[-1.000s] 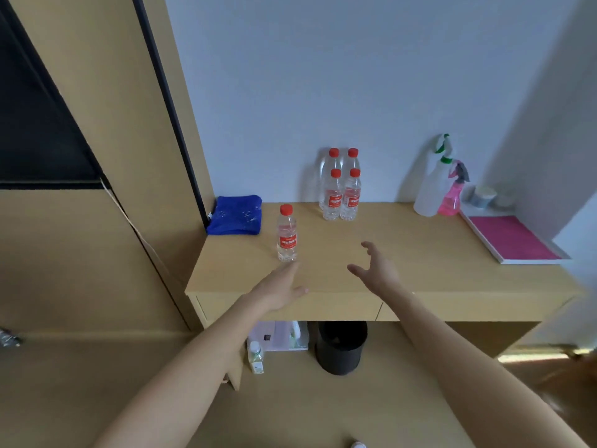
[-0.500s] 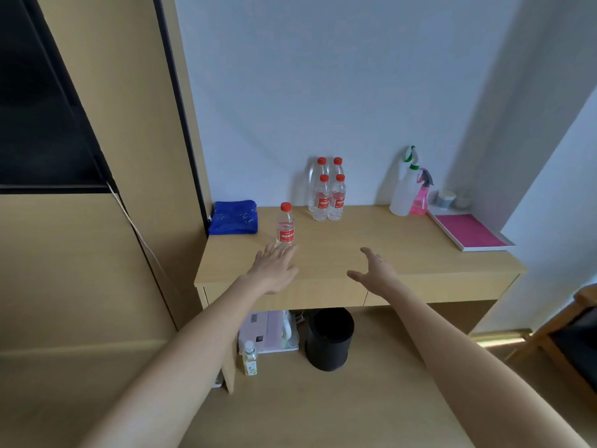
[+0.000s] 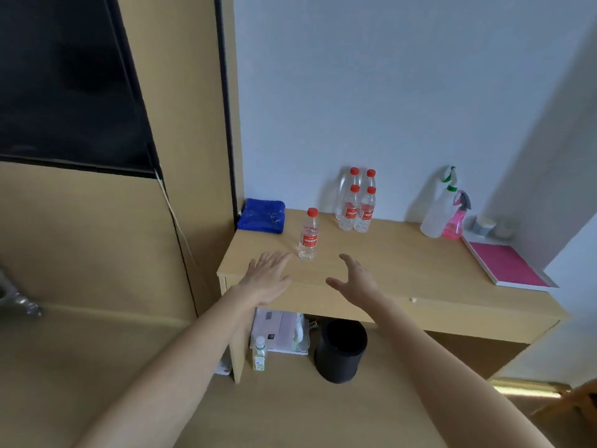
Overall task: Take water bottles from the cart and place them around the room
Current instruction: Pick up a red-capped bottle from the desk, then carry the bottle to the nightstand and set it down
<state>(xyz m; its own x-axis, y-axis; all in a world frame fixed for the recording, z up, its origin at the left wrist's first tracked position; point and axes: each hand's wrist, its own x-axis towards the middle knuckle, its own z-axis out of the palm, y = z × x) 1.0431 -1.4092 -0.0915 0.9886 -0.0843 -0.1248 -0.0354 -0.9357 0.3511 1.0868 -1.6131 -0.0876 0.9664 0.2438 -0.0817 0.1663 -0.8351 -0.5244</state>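
A: Changed since a second ago?
B: Little on the surface [image 3: 420, 253] itself. Single water bottle [image 3: 309, 234] upright in the same spot, at about 11 o'clock of centre, apart from the cluster of four bottles [image 3: 358, 202] at 12 o'clock by the wall.
A: And the hands?
B: Left hand [image 3: 268, 279] flat, fingers spread and straight, holding nothing, fingertips just short of the single bottle, at its 8 o'clock. A touch nearer than before. Right hand [image 3: 355, 281] loosely spread, thumb out, also holding nothing, at the bottle's 4 o'clock, apart from it.
A: Meaning for the task?
B: Probably a bottle just set down, or about to be picked up; impossible to say which. No cart in view.
A: Anything else nearby?
B: Blue cloth [image 3: 262, 216] at 10 o'clock, spray bottles [image 3: 447, 211] and pink notebook [image 3: 507, 265] toward 2 o'clock.
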